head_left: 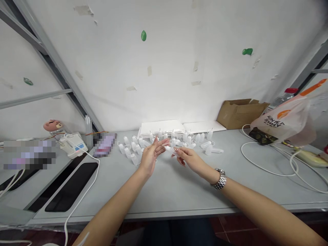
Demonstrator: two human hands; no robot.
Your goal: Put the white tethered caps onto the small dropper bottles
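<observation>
My right hand (188, 158), with a metal watch on the wrist, pinches a small translucent squeeze bottle (169, 149) between thumb and fingers. The bottle lies nearly sideways, its tip pointing left toward my other palm. My left hand (151, 156) is beside that tip, palm turned inward and fingers stretched out to the right. Behind and around both hands, several similar small bottles with thin nozzles and looped cap straps stand on the grey table (179, 194). A few, such as a bottle (217, 150) at the right of the group, lie on their sides.
White flat sheets (164, 126) lie against the wall behind the bottles. An open cardboard box (239, 114), a plastic bag (289, 119) and looped white cables (266, 173) are at the right. Toward the left are a black phone-like slab (71, 187), a white device (73, 145) and a cable.
</observation>
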